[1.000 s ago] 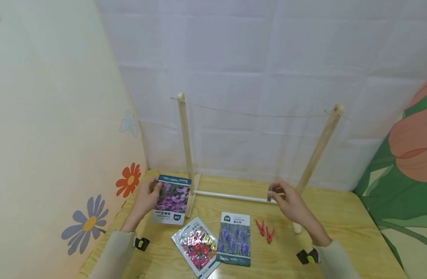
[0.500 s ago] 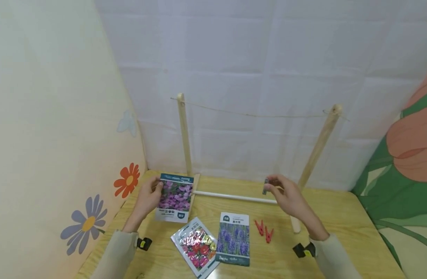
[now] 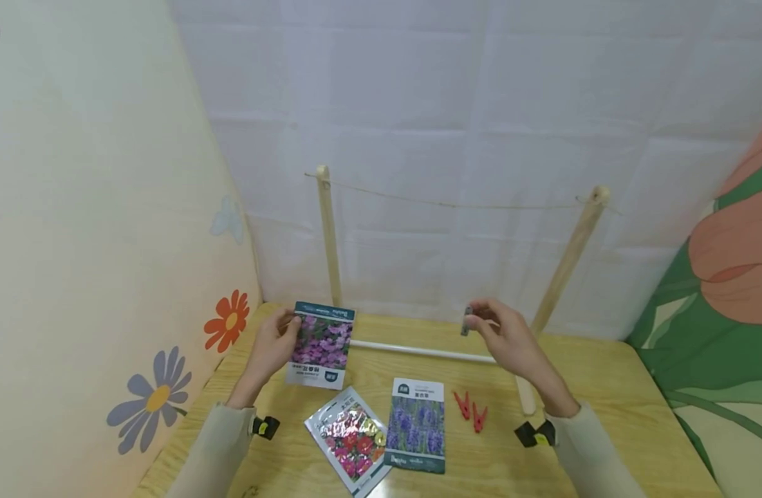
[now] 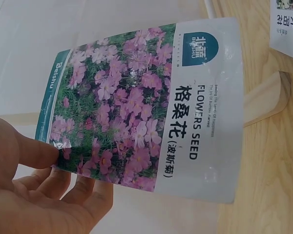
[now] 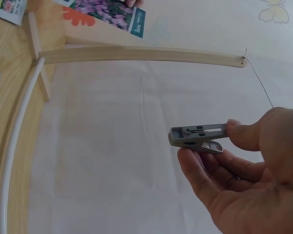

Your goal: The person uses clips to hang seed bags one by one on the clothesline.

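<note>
My left hand (image 3: 270, 348) pinches a seed packet with pink flowers (image 3: 319, 344) (image 4: 136, 105) by its left edge, raised above the wooden table (image 3: 605, 415) in front of the left post (image 3: 328, 235). My right hand (image 3: 502, 334) (image 5: 244, 170) pinches a grey clothespin (image 3: 466, 320) (image 5: 197, 138) between thumb and fingers, held up in front of the right post (image 3: 564, 259). A thin string (image 3: 449, 203) runs between the two post tops, above both hands.
On the table lie a packet with red flowers (image 3: 350, 440), a packet with purple flowers (image 3: 417, 425) and two red clothespins (image 3: 471, 412). A white rod (image 3: 418, 351) joins the post bases. Flower-printed walls stand close at left and right.
Both hands have risen a little. The pink-flower packet moved up and slightly right; the grey clothespin moved up and left, away from the white rod.
</note>
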